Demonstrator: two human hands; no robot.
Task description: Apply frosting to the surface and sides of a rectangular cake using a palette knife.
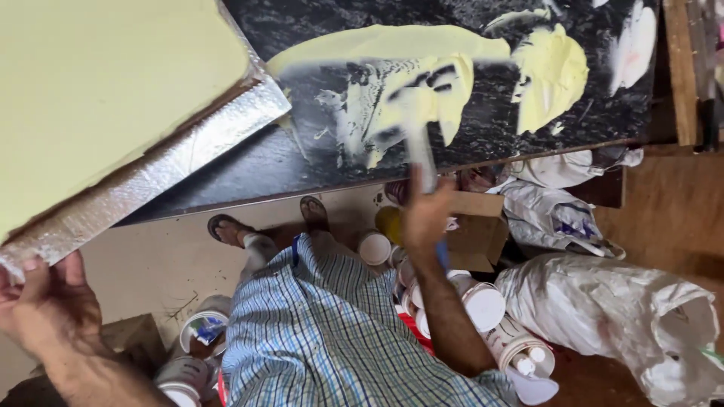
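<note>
My right hand (426, 215) grips the handle of a putty knife (416, 124), blurred with motion, whose wide blade lies over pale yellow paste (554, 71) spread on a dark speckled slab (483, 128). My left hand (41, 305) holds the near corner of a thick board (113, 98) with a pale yellow face and a silvery foil edge, tilted up over the slab's left end.
Below the slab, my sandalled feet (230, 226) and checked garment (317, 324) show. Several white plastic tubs (483, 305) lie on the floor, with a cardboard box (475, 234) and crumpled white sacks (611, 309) to the right. A wooden strip (682, 71) stands at far right.
</note>
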